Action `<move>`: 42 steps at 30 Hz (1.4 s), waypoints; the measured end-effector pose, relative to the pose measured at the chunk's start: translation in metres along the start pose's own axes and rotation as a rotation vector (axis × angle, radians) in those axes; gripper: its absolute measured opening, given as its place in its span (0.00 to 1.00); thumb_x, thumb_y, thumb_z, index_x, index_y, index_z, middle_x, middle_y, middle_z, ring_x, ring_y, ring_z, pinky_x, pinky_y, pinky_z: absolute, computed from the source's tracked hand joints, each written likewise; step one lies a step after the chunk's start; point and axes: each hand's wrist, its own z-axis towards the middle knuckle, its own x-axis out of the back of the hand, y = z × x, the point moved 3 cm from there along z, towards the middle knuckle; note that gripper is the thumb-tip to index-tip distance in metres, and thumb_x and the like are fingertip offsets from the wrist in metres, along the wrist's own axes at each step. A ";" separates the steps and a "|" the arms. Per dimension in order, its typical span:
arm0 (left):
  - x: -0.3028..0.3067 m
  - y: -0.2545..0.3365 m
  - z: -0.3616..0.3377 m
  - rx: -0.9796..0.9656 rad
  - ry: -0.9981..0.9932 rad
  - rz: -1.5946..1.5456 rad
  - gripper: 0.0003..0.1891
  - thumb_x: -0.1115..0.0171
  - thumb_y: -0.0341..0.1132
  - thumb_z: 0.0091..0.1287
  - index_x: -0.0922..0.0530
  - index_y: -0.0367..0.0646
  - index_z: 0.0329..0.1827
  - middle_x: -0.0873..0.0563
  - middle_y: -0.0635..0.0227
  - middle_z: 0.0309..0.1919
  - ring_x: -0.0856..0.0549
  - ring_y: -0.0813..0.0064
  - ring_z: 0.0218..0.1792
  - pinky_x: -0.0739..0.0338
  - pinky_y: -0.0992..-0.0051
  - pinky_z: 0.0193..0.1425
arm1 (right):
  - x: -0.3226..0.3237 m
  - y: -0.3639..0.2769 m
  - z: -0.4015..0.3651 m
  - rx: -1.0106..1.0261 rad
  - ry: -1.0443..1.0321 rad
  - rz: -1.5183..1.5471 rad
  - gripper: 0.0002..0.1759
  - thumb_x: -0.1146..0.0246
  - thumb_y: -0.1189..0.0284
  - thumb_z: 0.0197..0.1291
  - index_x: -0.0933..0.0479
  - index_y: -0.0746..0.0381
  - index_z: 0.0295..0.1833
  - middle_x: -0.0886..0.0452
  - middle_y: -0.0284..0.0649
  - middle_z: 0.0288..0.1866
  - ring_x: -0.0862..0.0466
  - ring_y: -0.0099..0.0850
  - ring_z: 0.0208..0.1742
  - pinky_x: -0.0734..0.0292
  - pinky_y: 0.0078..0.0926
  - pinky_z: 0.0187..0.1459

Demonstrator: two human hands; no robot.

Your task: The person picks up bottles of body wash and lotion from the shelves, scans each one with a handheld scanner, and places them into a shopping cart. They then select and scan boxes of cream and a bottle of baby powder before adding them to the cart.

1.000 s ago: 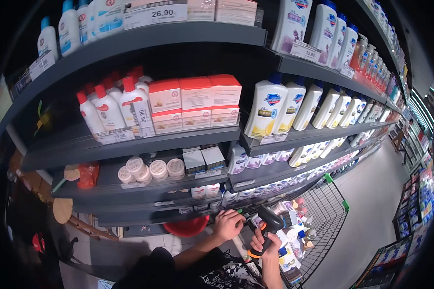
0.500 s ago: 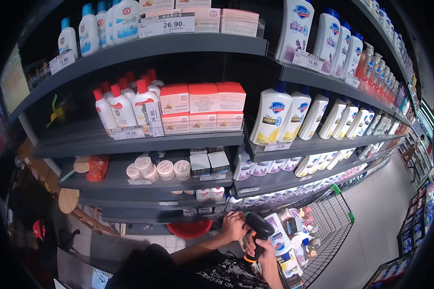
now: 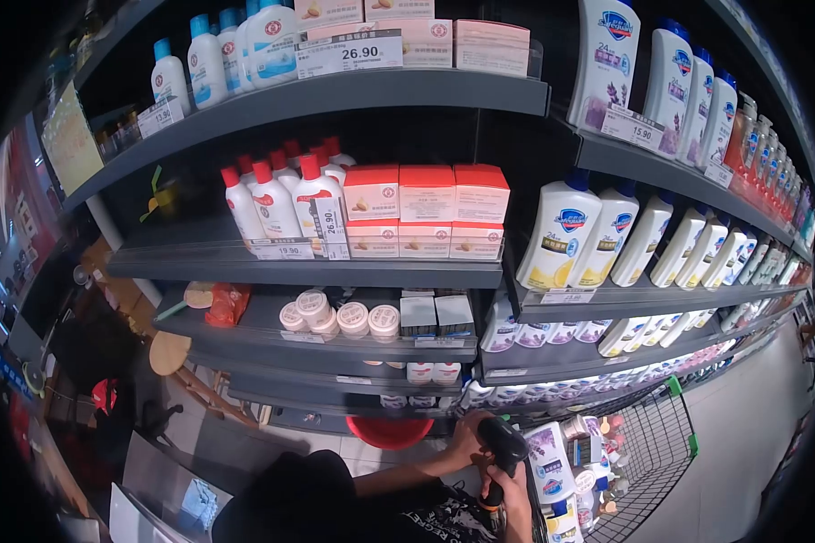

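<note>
My right hand (image 3: 509,487) is wrapped round the handle of a black handheld scanner (image 3: 502,442), low in the middle of the view. Right beside the scanner's head is my left hand (image 3: 466,441); its fingers are partly hidden behind the scanner, so its grip is unclear. Just right of my right hand, a shopping cart (image 3: 653,439) holds a white bottle with a purple label (image 3: 549,462) and several other bottles and jars.
Curved grey shelves (image 3: 335,271) carry red-capped bottles (image 3: 272,201), red-topped boxes (image 3: 427,195), round jars (image 3: 353,317) and body wash bottles (image 3: 561,237). A red basin (image 3: 389,433) is on the floor below. At the left stand a wooden stool (image 3: 170,354) and a grey box (image 3: 159,484).
The view has turned left, so the shelves appear further right. The scanner is now more upright, and both hands remain close to it.
</note>
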 end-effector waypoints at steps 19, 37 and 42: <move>-0.016 -0.020 -0.008 0.029 -0.058 -0.027 0.33 0.25 0.44 0.38 0.24 0.41 0.49 0.19 0.58 0.46 0.20 0.54 0.49 0.27 0.60 0.57 | 0.015 0.006 -0.007 -0.073 0.054 0.031 0.22 0.41 0.79 0.55 0.29 0.71 0.57 0.19 0.45 0.31 0.24 0.27 0.19 0.28 0.22 0.23; 0.035 0.014 0.023 -0.143 -0.203 -0.030 0.21 0.32 0.24 0.48 0.22 0.39 0.49 0.17 0.59 0.45 0.19 0.56 0.53 0.25 0.62 0.58 | 0.016 0.009 -0.005 -0.061 0.016 0.027 0.22 0.40 0.81 0.52 0.31 0.71 0.55 0.23 0.43 0.22 0.22 0.31 0.17 0.25 0.24 0.22; 0.231 0.059 0.106 -0.317 0.575 0.550 0.08 0.42 0.19 0.53 0.22 0.36 0.36 0.18 0.58 0.39 0.19 0.58 0.44 0.24 0.65 0.50 | 0.025 0.014 -0.004 -0.081 0.098 0.139 0.22 0.39 0.81 0.51 0.31 0.69 0.54 0.25 0.41 0.20 0.22 0.33 0.16 0.26 0.27 0.19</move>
